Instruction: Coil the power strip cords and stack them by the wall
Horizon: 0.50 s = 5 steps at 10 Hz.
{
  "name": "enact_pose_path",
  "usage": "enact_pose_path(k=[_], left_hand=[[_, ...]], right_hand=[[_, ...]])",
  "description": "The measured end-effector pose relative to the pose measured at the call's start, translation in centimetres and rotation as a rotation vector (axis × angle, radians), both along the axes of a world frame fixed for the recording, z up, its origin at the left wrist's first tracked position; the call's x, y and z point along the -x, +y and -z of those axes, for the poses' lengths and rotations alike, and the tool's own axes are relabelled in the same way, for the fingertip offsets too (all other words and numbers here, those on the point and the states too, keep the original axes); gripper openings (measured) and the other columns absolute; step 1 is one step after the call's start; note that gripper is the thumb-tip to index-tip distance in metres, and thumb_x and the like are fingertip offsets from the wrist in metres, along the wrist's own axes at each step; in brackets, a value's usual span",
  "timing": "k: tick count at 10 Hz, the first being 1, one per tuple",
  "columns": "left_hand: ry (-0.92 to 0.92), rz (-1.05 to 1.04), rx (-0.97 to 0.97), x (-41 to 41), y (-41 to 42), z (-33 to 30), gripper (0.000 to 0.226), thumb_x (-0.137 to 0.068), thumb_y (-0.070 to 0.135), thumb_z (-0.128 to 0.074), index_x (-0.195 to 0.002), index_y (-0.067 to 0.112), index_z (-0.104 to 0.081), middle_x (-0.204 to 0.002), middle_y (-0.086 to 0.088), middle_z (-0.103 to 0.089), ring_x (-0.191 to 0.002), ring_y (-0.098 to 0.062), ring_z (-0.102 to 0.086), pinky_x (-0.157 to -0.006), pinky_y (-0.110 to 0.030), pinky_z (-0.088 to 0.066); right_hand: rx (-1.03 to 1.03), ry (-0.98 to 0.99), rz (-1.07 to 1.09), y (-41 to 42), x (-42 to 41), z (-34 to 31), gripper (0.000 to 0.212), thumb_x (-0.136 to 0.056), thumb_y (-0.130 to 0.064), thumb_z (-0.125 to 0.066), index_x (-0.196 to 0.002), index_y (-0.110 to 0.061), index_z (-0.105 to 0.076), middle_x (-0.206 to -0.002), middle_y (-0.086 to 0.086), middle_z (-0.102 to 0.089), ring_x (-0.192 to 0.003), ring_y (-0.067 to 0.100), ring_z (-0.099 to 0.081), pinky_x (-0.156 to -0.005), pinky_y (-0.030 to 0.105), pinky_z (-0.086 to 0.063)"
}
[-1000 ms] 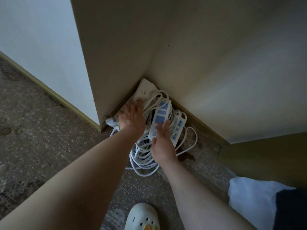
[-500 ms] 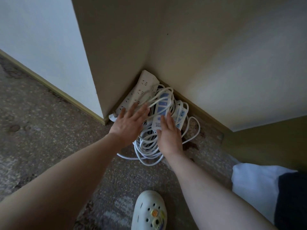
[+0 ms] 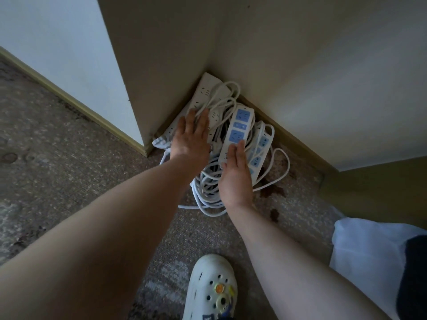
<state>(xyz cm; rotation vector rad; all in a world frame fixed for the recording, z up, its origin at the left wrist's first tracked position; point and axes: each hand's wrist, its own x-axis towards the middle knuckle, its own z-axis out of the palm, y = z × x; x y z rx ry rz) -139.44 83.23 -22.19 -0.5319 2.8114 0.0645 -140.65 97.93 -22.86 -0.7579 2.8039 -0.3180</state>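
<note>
Two hands press flat on the pile in the wall corner. The left hand (image 3: 193, 135) rests straight fingers on the white power strip (image 3: 209, 98). The right hand (image 3: 235, 174) touches the blue power strip (image 3: 239, 128), holding nothing. The coiled cords (image 3: 208, 188) look stacked. Next, I think, tuck in the loose loop (image 3: 280, 172).

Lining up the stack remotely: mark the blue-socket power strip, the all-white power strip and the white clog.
blue-socket power strip (image 3: 240, 125), head view, upper blue socket panel.
all-white power strip (image 3: 208, 88), head view, far end by the wall corner.
white clog (image 3: 211, 289), head view, perforated toe top.
</note>
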Motion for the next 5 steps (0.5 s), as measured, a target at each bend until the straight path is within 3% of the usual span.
enact_pose_path(k=[1,2,3,5], left_hand=[[-0.052,0.008,-0.056,0.3,-0.6,-0.8,0.068,-0.100,0.044,-0.018,-0.152,0.011,0.010,-0.158,-0.003,0.026,-0.145,-0.033,0.020,-0.118,-0.047,0.003],[-0.050,0.040,-0.175,-0.3,-1.6,-2.3,0.064,-0.101,0.043,-0.019,-0.154,0.017,0.006,-0.160,0.002,0.022,-0.146,-0.027,0.021,-0.120,-0.045,0.003],[-0.033,0.123,-0.289,-2.3,-1.7,-4.7,0.061,-0.102,0.040,-0.022,-0.154,0.023,0.005,-0.160,0.007,0.020,-0.146,-0.023,0.020,-0.120,-0.044,0.004],[0.070,0.091,-0.406,-10.0,-1.8,-11.7,0.057,-0.102,0.036,-0.034,-0.154,0.021,-0.015,-0.162,0.004,-0.005,-0.149,-0.019,0.000,-0.119,-0.038,-0.006]], right_hand=[[-0.043,-0.033,-0.018,0.2,0.5,-0.4,0.057,-0.107,-0.018,-0.039,-0.158,-0.009,-0.016,-0.168,0.007,0.003,-0.147,0.030,-0.028,-0.107,0.042,-0.044],[-0.040,-0.097,-0.029,0.2,0.6,-1.5,0.061,-0.106,-0.022,-0.039,-0.159,-0.013,-0.010,-0.168,0.004,0.006,-0.148,0.030,-0.025,-0.109,0.041,-0.042],[-0.041,-0.128,-0.010,0.1,0.0,-3.6,0.066,-0.104,-0.022,-0.042,-0.159,-0.013,-0.008,-0.168,0.006,0.003,-0.152,0.028,-0.015,-0.118,0.039,-0.030],[0.053,-0.173,0.031,1.3,-1.2,-11.2,0.063,-0.103,-0.019,-0.045,-0.159,-0.021,-0.016,-0.168,-0.001,-0.006,-0.152,0.023,-0.013,-0.121,0.039,-0.023]])
